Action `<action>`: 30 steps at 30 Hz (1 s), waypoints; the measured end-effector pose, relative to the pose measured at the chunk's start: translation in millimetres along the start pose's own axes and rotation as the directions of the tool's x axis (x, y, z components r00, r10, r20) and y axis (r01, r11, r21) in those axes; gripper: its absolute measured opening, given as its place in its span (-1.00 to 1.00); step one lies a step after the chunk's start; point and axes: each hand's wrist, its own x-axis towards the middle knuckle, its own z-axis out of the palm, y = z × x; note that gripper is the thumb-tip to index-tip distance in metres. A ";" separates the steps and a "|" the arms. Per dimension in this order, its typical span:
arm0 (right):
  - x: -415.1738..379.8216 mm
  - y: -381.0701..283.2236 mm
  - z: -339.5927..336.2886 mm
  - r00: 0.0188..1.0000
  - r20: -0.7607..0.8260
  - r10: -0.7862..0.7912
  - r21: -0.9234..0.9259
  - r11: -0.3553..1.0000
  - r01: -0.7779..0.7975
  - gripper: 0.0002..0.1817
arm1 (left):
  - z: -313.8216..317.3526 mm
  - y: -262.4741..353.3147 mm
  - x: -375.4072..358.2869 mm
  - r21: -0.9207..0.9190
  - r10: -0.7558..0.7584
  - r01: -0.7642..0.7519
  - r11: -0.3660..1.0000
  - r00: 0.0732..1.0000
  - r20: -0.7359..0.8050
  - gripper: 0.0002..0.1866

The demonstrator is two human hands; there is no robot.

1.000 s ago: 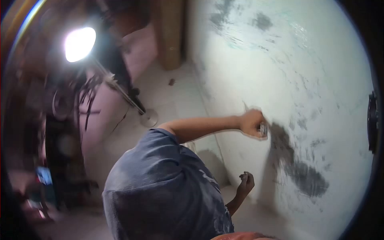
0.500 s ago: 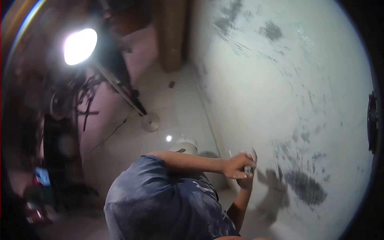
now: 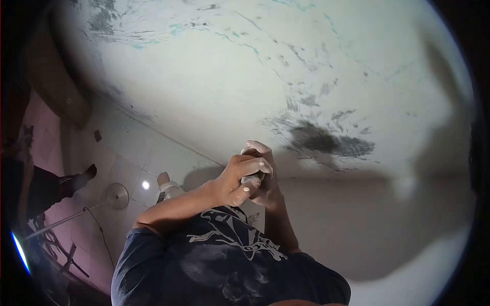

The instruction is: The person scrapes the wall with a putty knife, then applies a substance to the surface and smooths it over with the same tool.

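"Both hands have moved since half a second ago: they're now close together near the centre of the frame, and the lamp (image 3: pixel 20 253) has shifted from the upper left to the lower left edge."

"So the head camera's view has turned. How's the left hand (image 3: pixel 236 176)?"

"Fingers curled well in, around a small grey object (image 3: pixel 251 179) that shows between the two hands. Most of it is hidden, so I can't tell what it is."

"And the right hand (image 3: pixel 270 179)?"

"Up against the left, partly behind it, fingers bent over at the top. Whether it grips the object too, I can't tell. Pale smears show on the fingers of both."

"What's around them?"

"Wall (image 3: pixel 204 86) across the upper part of the frame, with a dark patch (image 3: pixel 326 140) above and to the right of the hands. Shirt (image 3: pixel 224 270) at the bottom, printed and smudged. Pale floor (image 3: pixel 117 148) on the left, with the round lamp base (image 3: pixel 117 196) on it. Brown post (image 3: pixel 56 76), upper left."
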 end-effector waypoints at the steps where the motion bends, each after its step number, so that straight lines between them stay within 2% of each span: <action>1: 1.4 -1.8 2.5 0.989 0.094 0.113 -0.011 0.994 -0.112 -0.20 | -10.1 0.7 -2.4 -0.010 0.003 -0.003 1.000 1.000 -0.008 -0.65; 2: 11.6 -11.6 3.2 0.956 0.133 0.262 0.067 0.960 -0.272 -0.14 | -20.1 -0.1 -1.9 -0.086 -0.031 0.033 0.996 0.999 0.029 -0.66; 3: 20.0 -13.8 6.1 0.953 0.131 0.275 0.054 0.957 -0.283 -0.14 | -29.4 -0.4 1.2 -0.160 -0.062 0.073 0.984 0.996 0.071 -0.66; 5: 29.7 -11.1 12.8 0.951 0.110 0.288 -0.085 0.956 -0.280 -0.16 | -43.6 -4.9 5.5 -0.134 -0.068 0.078 0.988 0.995 0.079 -0.67; 7: 42.0 -6.4 18.3 0.962 0.116 0.249 -0.258 0.942 -0.213 -0.15 | -52.8 -11.9 2.9 0.072 0.007 -0.007 0.997 1.000 -0.008 -0.67; 8: 52.9 -10.0 26.5 0.962 0.059 0.266 -0.153 0.955 -0.254 -0.28 | -68.1 -10.1 2.7 0.202 0.042 -0.055 0.978 0.997 0.069 -0.68; 9: 59.9 -6.8 30.6 0.953 0.076 0.292 -0.147 0.949 -0.279 -0.28 | -77.9 -9.0 6.7 0.289 0.143 -0.151 0.945 0.989 0.047 -0.67; 10: 64.0 -1.9 33.7 0.960 0.053 0.276 -0.123 0.956 -0.268 -0.41 | -87.7 -9.4 9.1 0.386 0.234 -0.228 0.894 0.972 0.031 -0.66; 11: 61.9 0.8 38.6 0.962 0.038 0.269 -0.090 0.960 -0.265 -0.53 | -98.3 -14.9 7.5 0.410 0.238 -0.223 0.884 0.971 0.015 -0.53; 12: 57.0 -2.3 40.1 0.909 0.006 0.417 -0.019 0.909 -0.417 -0.63 | -111.1 -19.5 0.1 0.440 0.231 -0.204 0.875 0.973 -0.007 -0.41; 13: 55.5 -6.5 38.0 0.828 -0.003 0.561 0.050 0.827 -0.560 -0.72 | -128.5 -9.6 -7.7 0.460 0.141 -0.113 0.881 0.990 -0.027 -0.38; 14: 62.6 -9.1 36.3 0.880 -0.017 0.475 -0.076 0.877 -0.475 -0.84 | -150.9 -14.8 -16.2 0.579 0.141 -0.104 0.809 0.990 -0.019 -0.49; 15: 71.2 -14.9 40.6 0.926 -0.083 0.370 -0.054 0.926 -0.374 -0.90 | -174.8 -8.3 -27.3 0.651 0.079 -0.016 0.759 0.995 -0.067 -0.56; 16: 71.2 -13.0 32.5 0.938 -0.098 0.334 0.040 0.943 -0.331 -0.93 | -198.3 -1.9 -40.7 0.716 0.027 0.056 0.696 0.994 -0.104 -0.62; 17: 72.3 -17.0 29.4 0.950 -0.162 0.266 -0.049 0.960 -0.277 -0.89 | -221.2 2.7 -59.7 0.664 -0.058 0.213 0.717 0.967 -0.248 -0.68; 18: 75.8 -7.7 22.8 0.970 -0.163 0.183 -0.025 0.982 -0.190 -0.84 | -244.5 8.6 -79.3 0.587 -0.139 0.355 0.728 0.914 -0.381 -0.73; 19: 74.5 0.7 14.6 0.965 -0.158 0.210 -0.005 0.977 -0.213 -0.84 | -269.1 10.0 -99.8 0.511 -0.203 0.483 0.711 0.837 -0.509 -0.75; 20: 74.4 7.6 0.0 0.974 -0.071 0.216 0.176 0.964 -0.201 -0.66 | -287.9 12.7 -117.7 0.424 -0.249 0.590 0.687 0.739 -0.625 -0.77; 21: 76.6 11.9 -3.1 0.980 0.018 0.199 0.348 0.918 -0.193 -0.48 | -307.2 15.2 -143.4 0.417 -0.239 0.656 0.629 0.673 -0.699 -0.78; 22: 78.1 16.5 -4.9 0.978 0.030 0.208 0.360 0.910 -0.204 -0.48 | -315.5 13.6 -167.8 0.400 -0.223 0.720 0.567 0.602 -0.767 -0.79; 23: 80.9 22.3 -5.2 0.988 0.076 0.134 0.395 0.906 -0.153 -0.35 | -318.3 10.3 -188.4 0.395 -0.227 0.731 0.556 0.590 -0.775 -0.79; 25: 87.1 29.3 1.2 0.990 0.137 0.036 0.421 0.903 -0.091 -0.17 | -320.0 1.1 -222.2 0.177 -0.246 0.844 0.506 0.338 -0.908 -0.82; 26: 95.3 21.0 27.1 0.993 0.100 0.066 0.365 0.926 -0.098 -0.16 | -327.2 4.5 -228.6 0.103 -0.279 0.850 0.517 0.281 -0.918 -0.82; 27: 99.0 14.9 30.2 0.995 0.055 0.086 0.297 0.950 -0.099 -0.15 | -309.1 1.1 -222.9 0.032 -0.315 0.845 0.535 0.233 -0.920 -0.82; 28: 103.1 11.8 22.2 0.988 0.107 0.111 0.278 0.951 -0.137 -0.21 | -294.9 -6.2 -216.7 0.029 -0.346 0.859 0.511 0.236 -0.908 -0.81; 29: 108.9 9.6 10.3 0.982 0.143 0.120 0.246 0.957 -0.153 -0.27 | -283.1 -15.3 -208.2 0.046 -0.368 0.862 0.505 0.263 -0.892 -0.80; 30: 119.6 7.2 -1.2 0.989 0.137 0.054 0.269 0.959 -0.090 -0.30 | -270.1 -26.6 -198.4 0.036 -0.427 0.853 0.521 0.297 -0.854 -0.80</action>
